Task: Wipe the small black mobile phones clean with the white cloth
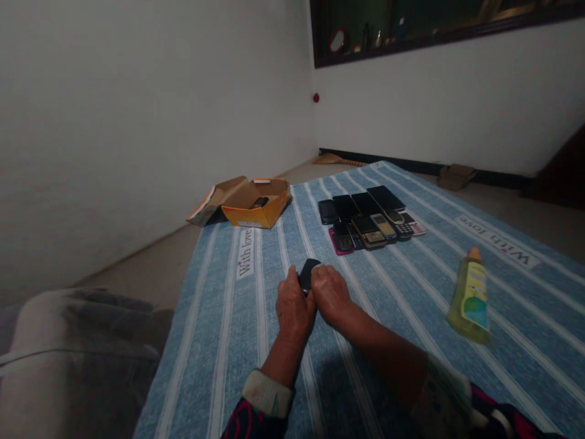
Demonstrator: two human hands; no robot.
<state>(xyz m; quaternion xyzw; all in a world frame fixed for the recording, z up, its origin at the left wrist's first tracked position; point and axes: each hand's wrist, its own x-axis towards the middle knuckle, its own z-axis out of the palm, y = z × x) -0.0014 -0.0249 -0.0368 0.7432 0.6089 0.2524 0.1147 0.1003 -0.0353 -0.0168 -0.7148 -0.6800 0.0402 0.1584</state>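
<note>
My left hand (295, 308) is closed around a dark mobile phone (308, 274) above the near middle of the bed or table cover. Against the phone's right side presses my right hand (329, 292), its fingers curled. A small pale edge shows between that fist and the phone; what the fist holds is hidden. Beyond my hands, several phones (365, 228) lie in two rows, flat dark ones behind and keypad ones in front. At the far left stands an open orange cardboard box (269, 216) with a small dark phone (260, 202) inside.
A bottle of yellow-green liquid (470, 299) lies or stands at the right. Blue-and-white striped cloth (205, 341) covers the surface, its left edge beside a grey draped object (77, 360). White walls meet in the far corner, with a dark-framed window (411, 30) above.
</note>
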